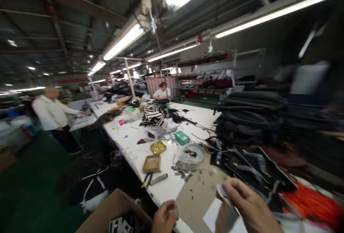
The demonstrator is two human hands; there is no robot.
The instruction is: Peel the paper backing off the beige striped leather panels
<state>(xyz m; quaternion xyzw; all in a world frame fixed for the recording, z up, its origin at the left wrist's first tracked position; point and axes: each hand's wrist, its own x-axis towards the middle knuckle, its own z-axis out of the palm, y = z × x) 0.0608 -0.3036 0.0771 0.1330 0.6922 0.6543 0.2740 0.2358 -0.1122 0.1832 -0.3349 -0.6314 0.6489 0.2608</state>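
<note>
My right hand (249, 206), at the lower right, pinches a thin tan-and-grey sheet-like piece (227, 213) with a pale upper edge; motion blur hides what kind it is. Beneath it lies a white sheet (212, 215) on brown board (188, 200). My left hand (165, 217) is held near the table's front edge, its fingers curled together. Whatever they may hold is too small and blurred to name. Close to the left hand stands a cardboard box (115, 208) with black-and-white pieces (120, 226) inside.
On the white table (129, 150) are pliers (146, 181), a small open box (152, 163), a box of gold-coloured parts (158, 147), a green box (182, 137) and metal plates (182, 170). Dark stacked goods (249, 115) rise at right. One person (162, 91) sits opposite; another (52, 111) stands left.
</note>
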